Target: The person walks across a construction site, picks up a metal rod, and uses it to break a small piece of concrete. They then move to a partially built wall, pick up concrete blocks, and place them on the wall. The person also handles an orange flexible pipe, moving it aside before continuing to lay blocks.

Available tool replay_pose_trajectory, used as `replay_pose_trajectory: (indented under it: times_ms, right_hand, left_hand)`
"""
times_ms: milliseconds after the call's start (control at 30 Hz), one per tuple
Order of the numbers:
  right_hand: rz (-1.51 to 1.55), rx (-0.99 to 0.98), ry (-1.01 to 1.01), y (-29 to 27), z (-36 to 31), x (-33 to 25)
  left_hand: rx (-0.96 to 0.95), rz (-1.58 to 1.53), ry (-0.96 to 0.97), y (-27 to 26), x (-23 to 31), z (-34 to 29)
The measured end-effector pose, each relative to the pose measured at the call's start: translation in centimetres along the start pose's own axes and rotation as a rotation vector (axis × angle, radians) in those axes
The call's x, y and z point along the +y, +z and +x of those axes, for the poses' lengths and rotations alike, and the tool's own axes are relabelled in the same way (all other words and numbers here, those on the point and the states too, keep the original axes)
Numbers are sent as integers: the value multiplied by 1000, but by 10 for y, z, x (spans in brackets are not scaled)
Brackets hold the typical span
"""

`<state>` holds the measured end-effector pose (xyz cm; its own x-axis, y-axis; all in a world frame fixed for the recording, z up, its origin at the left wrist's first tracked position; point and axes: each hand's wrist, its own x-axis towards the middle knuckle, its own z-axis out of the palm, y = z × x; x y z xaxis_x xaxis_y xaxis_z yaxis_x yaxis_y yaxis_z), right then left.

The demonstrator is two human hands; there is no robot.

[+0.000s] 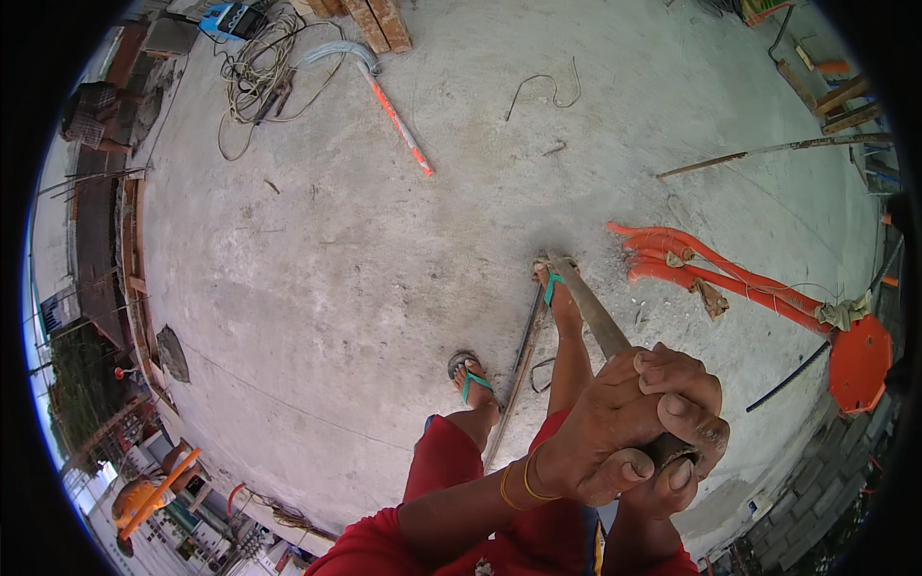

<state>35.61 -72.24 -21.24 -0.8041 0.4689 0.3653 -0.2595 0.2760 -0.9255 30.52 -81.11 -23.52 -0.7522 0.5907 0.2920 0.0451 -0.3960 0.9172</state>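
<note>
Both my hands are closed around the upper end of a long grey pole, its dark end showing between the fingers. My left hand (597, 429), with thin yellow bands at the wrist, grips it from the left. My right hand (661, 499) holds on close beside it, partly hidden by the left. The pole (597, 312) slants down and away from me, its lower end by my right foot in a green-strapped flip-flop (550, 284). A thin wooden strip and a dark rod (524, 350) lie on the concrete between my feet.
Orange corrugated conduits (711, 269) rise from the slab at right, running to an orange octagonal box (860, 365). A thin pole (768, 152) lies beyond them. Coiled cable (259, 72), an orange-and-white tube (396, 120) and timber (379, 24) are far left. Another person (91, 115) is beyond the slab's left edge.
</note>
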Motion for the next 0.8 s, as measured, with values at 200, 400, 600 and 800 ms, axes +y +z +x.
replay_pose_trajectory:
  times_ms: [200,400,600,800]
  right_hand:
    - [64,-145,0,15,-58,-10]
    - [4,-63,57,22,-26,-29]
    - [182,-68,426,24,30,-52]
    - [279,-352,542,-18,69,-43]
  left_hand:
    - [26,-35,119,-12,13,-60]
    - [107,-74,-18,-16,38,-28]
    - [202,11,-259,-50,58,-14]
    - [563,387,-1074,-161,66,-154]
